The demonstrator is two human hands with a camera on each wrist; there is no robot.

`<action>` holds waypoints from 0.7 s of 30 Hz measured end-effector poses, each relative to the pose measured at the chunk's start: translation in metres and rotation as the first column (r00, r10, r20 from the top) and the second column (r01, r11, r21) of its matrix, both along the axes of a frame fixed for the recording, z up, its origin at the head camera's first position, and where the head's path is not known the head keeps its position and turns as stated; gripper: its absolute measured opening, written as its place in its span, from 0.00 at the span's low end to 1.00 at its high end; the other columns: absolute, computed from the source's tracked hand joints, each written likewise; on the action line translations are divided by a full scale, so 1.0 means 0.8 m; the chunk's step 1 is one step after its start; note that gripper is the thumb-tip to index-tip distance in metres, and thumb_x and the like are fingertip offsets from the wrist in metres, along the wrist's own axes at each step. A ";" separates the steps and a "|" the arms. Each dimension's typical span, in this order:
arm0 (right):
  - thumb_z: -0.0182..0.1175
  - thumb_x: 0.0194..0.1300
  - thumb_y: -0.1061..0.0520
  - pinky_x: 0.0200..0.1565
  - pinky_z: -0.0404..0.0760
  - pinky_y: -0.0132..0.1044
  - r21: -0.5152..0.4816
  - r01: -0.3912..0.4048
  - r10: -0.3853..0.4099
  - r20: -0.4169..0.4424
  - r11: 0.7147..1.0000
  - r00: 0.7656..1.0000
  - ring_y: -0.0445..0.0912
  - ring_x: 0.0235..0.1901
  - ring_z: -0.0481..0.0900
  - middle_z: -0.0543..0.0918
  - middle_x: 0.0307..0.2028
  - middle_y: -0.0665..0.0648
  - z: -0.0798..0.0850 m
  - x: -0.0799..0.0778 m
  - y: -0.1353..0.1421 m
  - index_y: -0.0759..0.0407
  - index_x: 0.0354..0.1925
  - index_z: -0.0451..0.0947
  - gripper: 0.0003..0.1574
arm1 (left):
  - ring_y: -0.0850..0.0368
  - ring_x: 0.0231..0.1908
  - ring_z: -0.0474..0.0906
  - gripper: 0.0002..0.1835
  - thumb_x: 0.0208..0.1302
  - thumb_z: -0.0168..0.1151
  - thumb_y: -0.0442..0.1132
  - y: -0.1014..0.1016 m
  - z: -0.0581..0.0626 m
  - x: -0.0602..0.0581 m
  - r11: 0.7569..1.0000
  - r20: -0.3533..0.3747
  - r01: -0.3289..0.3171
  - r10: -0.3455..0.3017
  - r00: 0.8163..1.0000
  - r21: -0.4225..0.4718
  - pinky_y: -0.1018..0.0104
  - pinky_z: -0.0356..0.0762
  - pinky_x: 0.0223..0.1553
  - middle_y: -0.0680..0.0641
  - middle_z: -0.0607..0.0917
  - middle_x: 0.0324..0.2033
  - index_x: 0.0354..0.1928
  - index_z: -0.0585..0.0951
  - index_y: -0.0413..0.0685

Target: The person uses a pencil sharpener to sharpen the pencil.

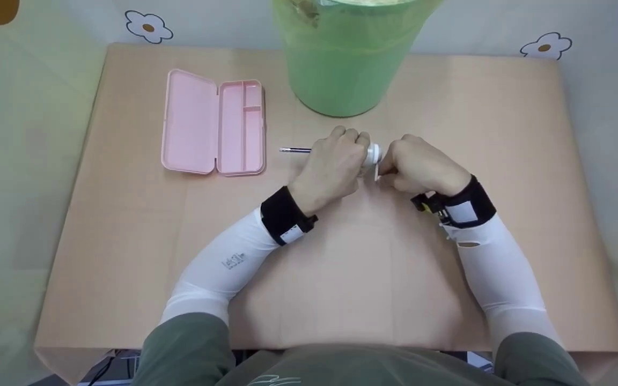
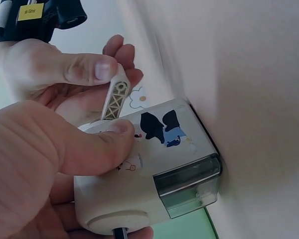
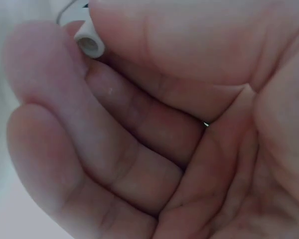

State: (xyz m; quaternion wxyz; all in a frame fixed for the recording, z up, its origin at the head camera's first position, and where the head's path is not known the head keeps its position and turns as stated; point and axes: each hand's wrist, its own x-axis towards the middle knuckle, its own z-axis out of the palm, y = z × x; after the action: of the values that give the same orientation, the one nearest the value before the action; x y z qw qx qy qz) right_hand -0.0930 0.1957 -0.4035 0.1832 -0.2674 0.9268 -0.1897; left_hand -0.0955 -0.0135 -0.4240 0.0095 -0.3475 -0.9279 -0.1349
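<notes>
My left hand (image 1: 333, 166) grips a white crank pencil sharpener (image 2: 122, 194) with dark and blue cartoon pictures, its thumb on top. A clear shavings drawer (image 2: 189, 191) shows at one end of the body in the left wrist view. From the sharpener's left side in the head view sticks a dark pencil (image 1: 295, 150) with a pale end. My right hand (image 1: 424, 163) pinches the crank handle (image 2: 114, 99) between thumb and curled fingers. In the right wrist view the crank's round knob (image 3: 90, 44) pokes out beside the fingers.
Left of the hands, a pink pencil case (image 1: 190, 123) lies open on the table (image 1: 314, 300), its compartments bare. A tall green bin (image 1: 341, 75) with a liner stands just beyond the hands. Patterned walls border the table's back and sides.
</notes>
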 end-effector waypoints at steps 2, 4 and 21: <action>0.73 0.60 0.69 0.26 0.67 0.32 0.003 -0.002 0.002 -0.001 1.000 1.000 0.42 0.19 0.69 0.75 0.15 0.47 0.002 0.001 0.000 0.56 0.23 0.92 0.13 | 0.41 0.50 0.87 0.20 0.68 0.73 0.36 0.000 0.000 0.000 1.000 -0.001 -0.001 0.001 1.000 -0.007 0.48 0.95 0.43 0.38 0.90 0.48 0.59 0.84 0.36; 0.73 0.61 0.69 0.26 0.67 0.33 0.005 -0.010 0.010 -0.007 1.000 1.000 0.41 0.19 0.69 0.74 0.15 0.46 0.004 0.002 0.000 0.56 0.23 0.92 0.13 | 0.41 0.51 0.87 0.23 0.66 0.74 0.35 -0.001 0.000 0.000 1.000 0.001 -0.002 0.002 1.000 -0.011 0.48 0.95 0.43 0.38 0.90 0.49 0.61 0.84 0.36; 0.70 0.60 0.70 0.25 0.61 0.30 -0.034 -0.072 0.070 -0.054 0.997 0.996 0.39 0.19 0.61 0.65 0.16 0.45 0.016 0.007 0.004 0.53 0.15 0.79 0.22 | 0.41 0.51 0.88 0.25 0.65 0.77 0.36 -0.001 0.002 -0.001 1.000 0.002 0.002 -0.002 1.000 -0.030 0.50 0.95 0.44 0.38 0.91 0.50 0.62 0.83 0.35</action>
State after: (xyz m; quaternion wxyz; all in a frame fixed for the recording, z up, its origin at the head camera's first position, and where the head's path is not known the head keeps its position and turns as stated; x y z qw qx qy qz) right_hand -0.0876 0.1992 -0.3904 0.1604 -0.3082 0.9177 -0.1927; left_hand -0.0959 -0.0139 -0.4227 0.0033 -0.3484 -0.9295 -0.1211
